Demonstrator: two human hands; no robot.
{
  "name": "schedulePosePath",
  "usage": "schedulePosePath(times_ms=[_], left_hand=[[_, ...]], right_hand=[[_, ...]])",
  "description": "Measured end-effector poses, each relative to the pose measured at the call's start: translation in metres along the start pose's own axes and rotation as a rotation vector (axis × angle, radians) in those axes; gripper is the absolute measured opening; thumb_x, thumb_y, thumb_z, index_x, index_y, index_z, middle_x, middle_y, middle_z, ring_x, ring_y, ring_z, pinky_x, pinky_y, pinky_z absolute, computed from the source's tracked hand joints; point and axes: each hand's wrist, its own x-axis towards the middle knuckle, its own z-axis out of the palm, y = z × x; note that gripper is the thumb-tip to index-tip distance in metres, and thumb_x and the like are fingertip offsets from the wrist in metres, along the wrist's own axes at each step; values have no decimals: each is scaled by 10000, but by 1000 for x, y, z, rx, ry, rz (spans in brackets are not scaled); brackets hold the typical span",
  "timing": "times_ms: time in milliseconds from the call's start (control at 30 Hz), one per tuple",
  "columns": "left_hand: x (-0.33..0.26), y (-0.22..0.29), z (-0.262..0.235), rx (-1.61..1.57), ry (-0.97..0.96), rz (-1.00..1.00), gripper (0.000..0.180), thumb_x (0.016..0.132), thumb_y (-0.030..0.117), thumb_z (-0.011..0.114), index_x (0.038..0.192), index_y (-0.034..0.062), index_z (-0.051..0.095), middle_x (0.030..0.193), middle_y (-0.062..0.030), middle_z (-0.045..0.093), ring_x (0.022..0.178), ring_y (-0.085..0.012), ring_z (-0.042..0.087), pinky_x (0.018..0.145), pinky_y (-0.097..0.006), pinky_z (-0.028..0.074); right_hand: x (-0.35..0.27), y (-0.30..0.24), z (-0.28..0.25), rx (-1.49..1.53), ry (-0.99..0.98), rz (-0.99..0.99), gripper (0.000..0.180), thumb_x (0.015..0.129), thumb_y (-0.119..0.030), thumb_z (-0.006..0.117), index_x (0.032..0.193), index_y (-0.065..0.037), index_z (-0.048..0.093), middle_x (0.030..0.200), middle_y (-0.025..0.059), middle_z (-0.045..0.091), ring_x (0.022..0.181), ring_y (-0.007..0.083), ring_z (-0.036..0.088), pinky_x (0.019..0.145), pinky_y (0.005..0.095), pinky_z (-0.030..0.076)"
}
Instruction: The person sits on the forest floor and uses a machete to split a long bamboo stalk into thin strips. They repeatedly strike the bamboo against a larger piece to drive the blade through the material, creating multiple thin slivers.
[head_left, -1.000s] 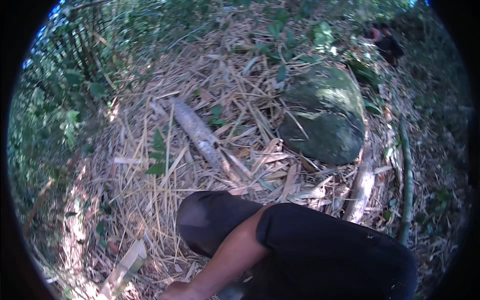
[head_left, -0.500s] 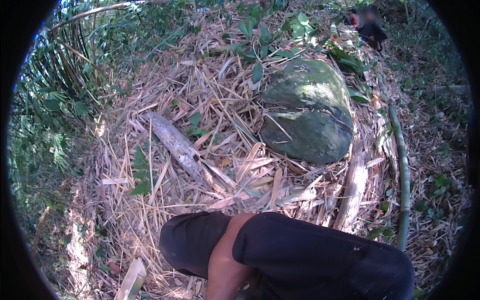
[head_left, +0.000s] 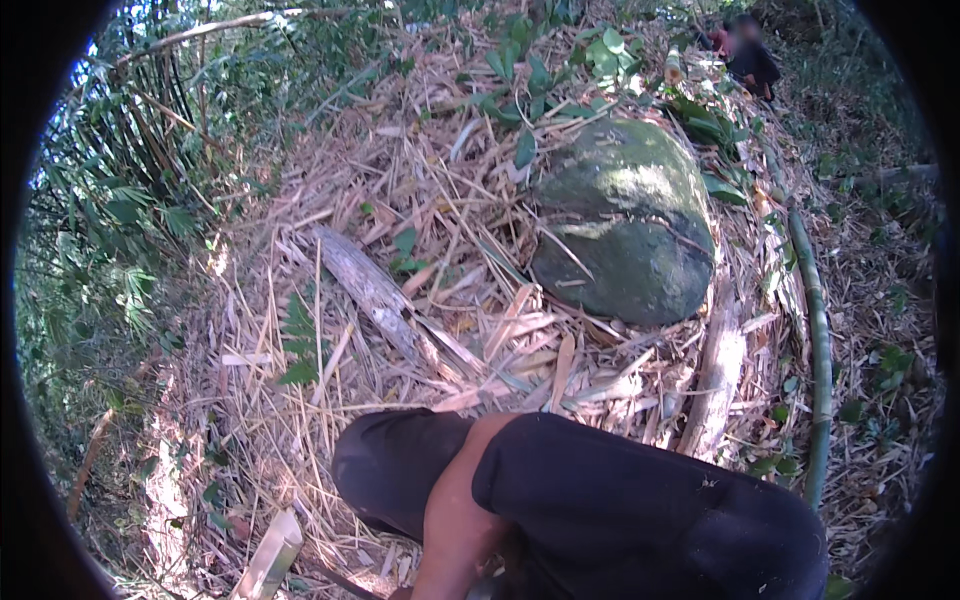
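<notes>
The pale bamboo piece [head_left: 268, 558] points away, its long axis slanting rightward — the right hand [head_left: 402, 594], mostly cropped, gripping or not, I cannot tell.

The straw-strewn ground [head_left: 250, 320] bears a mossy boulder [head_left: 632, 272], a weathered log [head_left: 368, 290] and, seemingly, split bamboo [head_left: 270, 555].

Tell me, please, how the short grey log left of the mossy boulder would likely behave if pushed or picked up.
The short grey log would probably stay stiff, as it looks like thick, straight wood. Its near end looks split, so bits might break off there. It seems unlikely to roll freely, lying among dry leaf litter.
</notes>
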Motion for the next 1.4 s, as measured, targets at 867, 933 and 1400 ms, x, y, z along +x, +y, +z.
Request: schedulePosePath(times_ms=[867,933,1400], left_hand=[[1,2,28,-21,-111,-71,437,978,203,528,1369,12,495,1279,-201,570,1095,-306,596,912,-400,520],[1,2,29,-20,-121,-79,438,979,206,526,1370,12,494,1283,-200,568,1099,-306,595,913,-399,519],[2,5,35,-33,-157,-107,446,985,228,511,1378,18,489,1306,-193,560,1125,-304,585,923,-393,516]], right_hand=[[-12,16,-38,68,203,61,436,851,-521,615,841,-86,647,876,56,636,655,193,601,652,434,488],[-13,17,-41,76,219,68,436,851,-520,614,836,-85,646,868,57,635,652,192,601,650,430,488],[-18,18,-57,96,308,95,437,851,-511,604,804,-78,637,808,61,635,628,188,599,640,408,486]])
